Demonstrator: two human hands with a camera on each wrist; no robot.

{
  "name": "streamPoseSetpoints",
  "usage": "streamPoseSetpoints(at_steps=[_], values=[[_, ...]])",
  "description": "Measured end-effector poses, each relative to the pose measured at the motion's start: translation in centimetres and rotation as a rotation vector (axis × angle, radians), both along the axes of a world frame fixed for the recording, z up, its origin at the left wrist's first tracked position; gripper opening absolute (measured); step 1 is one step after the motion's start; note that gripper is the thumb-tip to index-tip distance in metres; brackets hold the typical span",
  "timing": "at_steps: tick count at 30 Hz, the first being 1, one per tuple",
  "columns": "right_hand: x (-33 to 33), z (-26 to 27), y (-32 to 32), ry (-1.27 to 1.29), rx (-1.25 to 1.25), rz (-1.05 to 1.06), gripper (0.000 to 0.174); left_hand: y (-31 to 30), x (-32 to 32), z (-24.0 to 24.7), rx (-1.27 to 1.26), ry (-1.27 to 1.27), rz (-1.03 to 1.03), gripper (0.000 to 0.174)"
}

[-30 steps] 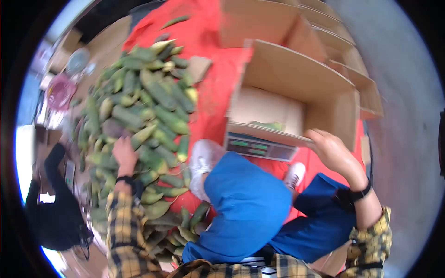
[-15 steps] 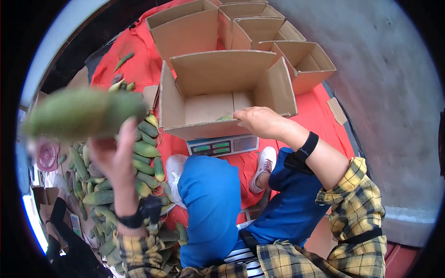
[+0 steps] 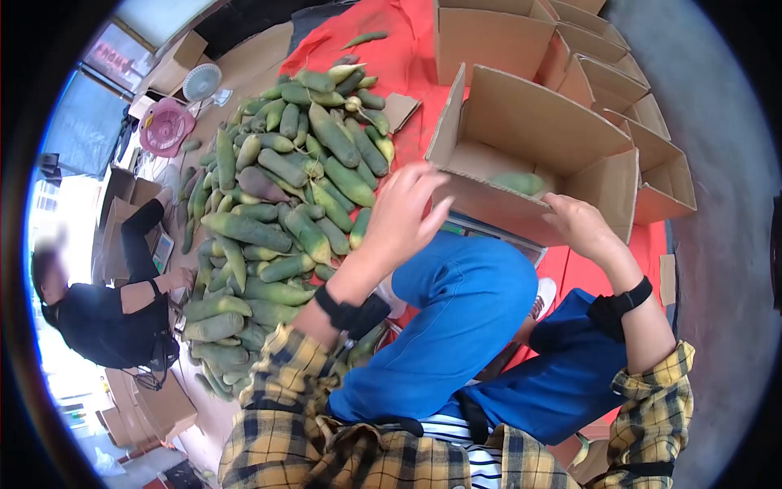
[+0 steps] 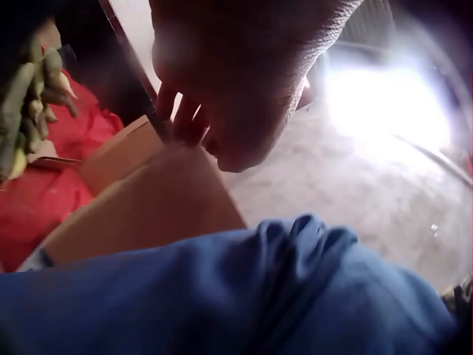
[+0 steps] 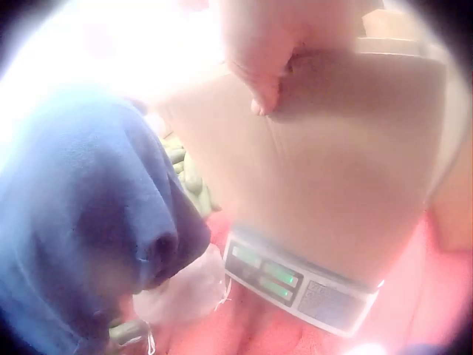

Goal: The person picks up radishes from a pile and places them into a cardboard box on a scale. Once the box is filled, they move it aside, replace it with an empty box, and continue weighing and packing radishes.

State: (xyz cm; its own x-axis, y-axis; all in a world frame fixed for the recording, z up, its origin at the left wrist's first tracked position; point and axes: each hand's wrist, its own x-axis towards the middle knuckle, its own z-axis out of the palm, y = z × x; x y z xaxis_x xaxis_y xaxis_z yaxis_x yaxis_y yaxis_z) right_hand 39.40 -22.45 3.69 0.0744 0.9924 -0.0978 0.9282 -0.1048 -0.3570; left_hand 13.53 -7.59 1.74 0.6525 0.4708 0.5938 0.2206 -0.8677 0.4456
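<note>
A cardboard box [image 3: 521, 213] stands tilted in the head view on a digital scale [image 5: 295, 288], whose lit green displays show in the right wrist view. My right hand [image 3: 585, 224] grips the box's near rim, thumb outside it. Over the box's left corner, my left hand [image 3: 407, 213] holds nothing, its fingers loosely spread. Inside the box is a blurred green radish [image 3: 519, 182]. A large heap of green radishes [image 3: 281, 232], some with pale tips, spreads to the left of my hands.
More open cardboard boxes [image 3: 493, 41] stand behind and to the right. Red sheeting [image 3: 407, 57] covers the floor there. At the left a person in black [image 3: 102, 322] sits beside the heap. A pink basket [image 3: 165, 128] and a fan [image 3: 202, 83] are farther back.
My left hand went from the heap, lifted a large green radish, and is now empty over the box. A blurred radish shows inside. My right hand stays on the rim.
</note>
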Motion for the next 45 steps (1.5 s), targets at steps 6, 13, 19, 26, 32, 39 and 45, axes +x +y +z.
streamPoseSetpoints(at_steps=[6,13,19,26,32,39,45], values=[[-0.1,0.8,0.1,-0.005,-0.067,-0.024,0.025,-5.6,-14.4,-9.0,-0.39,0.729,0.057,0.027],[-0.1,0.7,0.5,0.021,-0.071,-0.055,0.029,-6.9,-23.1,-11.4,-0.427,1.238,0.186,0.032],[-0.5,1.4,0.8,0.062,-0.152,-0.113,0.03,-5.7,-27.1,-8.7,-0.19,1.195,0.507,0.034],[-0.3,1.0,0.8,0.054,-0.121,-0.107,0.031,-2.5,-39.7,-6.4,0.104,1.338,0.923,0.055],[0.7,-0.1,0.5,-0.046,-0.11,-0.056,0.027,-2.3,-42.8,-7.7,-0.028,1.207,0.852,0.058],[0.4,0.2,0.8,-0.074,-0.147,-0.072,0.022,-4.9,-35.3,-2.8,-0.074,0.804,0.698,0.066],[0.5,-0.3,0.7,-0.075,-0.147,-0.074,0.021,-3.7,-23.9,5.2,-0.555,-0.076,0.519,0.071]])
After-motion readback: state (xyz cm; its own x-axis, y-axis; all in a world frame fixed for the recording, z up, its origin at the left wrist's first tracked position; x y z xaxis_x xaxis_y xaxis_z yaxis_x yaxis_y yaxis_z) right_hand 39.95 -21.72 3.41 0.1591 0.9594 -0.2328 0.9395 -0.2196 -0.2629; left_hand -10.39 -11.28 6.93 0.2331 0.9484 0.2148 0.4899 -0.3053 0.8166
